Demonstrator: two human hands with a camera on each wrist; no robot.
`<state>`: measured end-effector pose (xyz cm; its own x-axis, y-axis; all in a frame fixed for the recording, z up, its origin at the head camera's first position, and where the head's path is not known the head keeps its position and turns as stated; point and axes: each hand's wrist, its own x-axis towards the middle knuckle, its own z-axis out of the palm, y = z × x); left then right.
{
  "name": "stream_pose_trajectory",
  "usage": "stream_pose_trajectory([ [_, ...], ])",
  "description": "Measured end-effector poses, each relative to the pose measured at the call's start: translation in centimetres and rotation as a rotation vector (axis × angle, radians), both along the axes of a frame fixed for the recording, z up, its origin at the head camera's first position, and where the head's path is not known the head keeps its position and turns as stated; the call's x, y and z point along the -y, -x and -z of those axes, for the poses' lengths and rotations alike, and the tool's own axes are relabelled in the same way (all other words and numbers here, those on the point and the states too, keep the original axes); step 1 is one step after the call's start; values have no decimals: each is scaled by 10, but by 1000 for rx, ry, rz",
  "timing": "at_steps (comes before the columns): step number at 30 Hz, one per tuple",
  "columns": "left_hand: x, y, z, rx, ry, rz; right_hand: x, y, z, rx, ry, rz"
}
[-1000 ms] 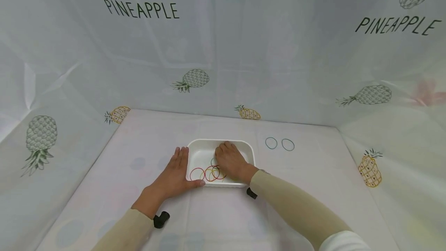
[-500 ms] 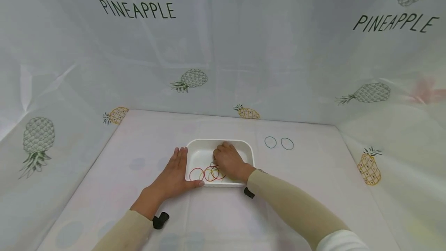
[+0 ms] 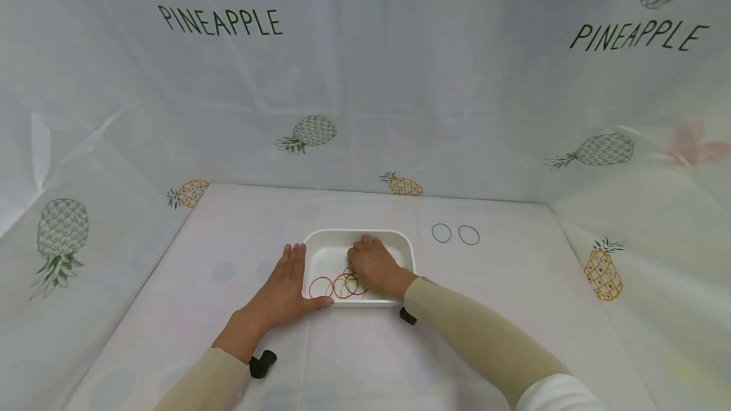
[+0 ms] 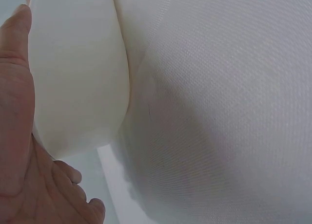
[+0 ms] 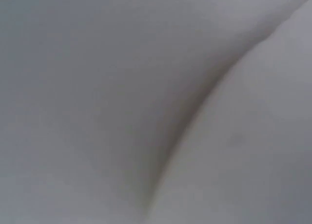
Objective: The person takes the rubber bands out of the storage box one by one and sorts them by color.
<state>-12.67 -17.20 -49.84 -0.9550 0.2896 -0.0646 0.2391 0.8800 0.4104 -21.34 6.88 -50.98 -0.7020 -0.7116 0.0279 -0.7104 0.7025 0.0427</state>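
**Straight-fingered left hand [image 3: 282, 290] laid against white rectangular plastic tray [image 3: 328, 255]**

Inside, thin round red and yellow bands [image 3: 334, 285] are seen beside the right hand [image 3: 375, 267]; whether anything is gripped by its bent fingers cannot be told.

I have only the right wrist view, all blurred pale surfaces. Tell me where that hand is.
Observer: The right hand is inside the white tray, fingers bent; whether they pinch anything is hidden.
Operator: Now report the left hand.
Observer: The left hand lies against the tray's left side, its thumb along the near edge.
Operator: Tell me what sits outside the tray, to its right.
Observer: Two teal rubber bands lie side by side, not touching, off the tray's far right corner.
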Motion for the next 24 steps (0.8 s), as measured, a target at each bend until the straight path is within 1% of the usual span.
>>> stream_pose_trajectory([
  [2,0,0,0,3,0,-1,-1,-1,0,-24,-35,-9],
  [5,1,0,0,5,-2,-2,-3,-1,1,-67,-53,-7],
  [12,1,0,0,-4,-6,-1,-3,-1,0,-116,-5,-4],
  [15,1,0,1,0,-10,-1,-3,-1,0,-128,-26,1],
  [19,2,-1,1,2,-16,-4,-2,-1,0,-138,-29,18],
  [24,2,-1,1,-2,-18,-4,0,1,0,-174,27,52],
])
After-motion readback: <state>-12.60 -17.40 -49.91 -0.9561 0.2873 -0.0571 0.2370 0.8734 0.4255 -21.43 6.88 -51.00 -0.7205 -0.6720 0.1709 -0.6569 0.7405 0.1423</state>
